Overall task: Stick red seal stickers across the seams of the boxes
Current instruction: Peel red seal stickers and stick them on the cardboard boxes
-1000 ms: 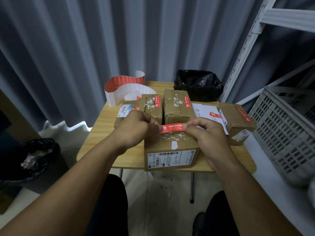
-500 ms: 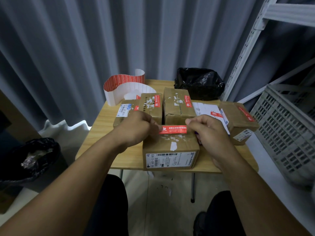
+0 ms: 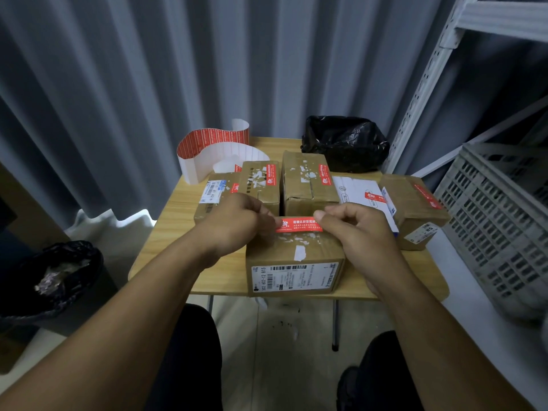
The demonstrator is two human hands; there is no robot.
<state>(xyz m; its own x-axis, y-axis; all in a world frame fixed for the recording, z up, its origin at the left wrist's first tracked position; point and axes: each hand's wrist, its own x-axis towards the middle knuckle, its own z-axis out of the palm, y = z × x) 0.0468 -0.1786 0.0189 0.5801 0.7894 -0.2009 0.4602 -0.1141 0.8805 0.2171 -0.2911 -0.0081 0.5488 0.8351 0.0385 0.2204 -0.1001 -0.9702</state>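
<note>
Pinching each end of the red sticker (image 3: 299, 225) with our left grip (image 3: 234, 225) and right grip (image 3: 358, 232), we risk creasing it if one end lands early.

We see a dim, bluish room; light leaks under the curtain (image 3: 98, 114) at nine o'clock; the edges bow outward.

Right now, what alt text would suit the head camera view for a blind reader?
A left hand and right hand pinch the ends of a red seal sticker over the nearest cardboard box on a wooden table. Other boxes behind already carry red stickers.
</note>
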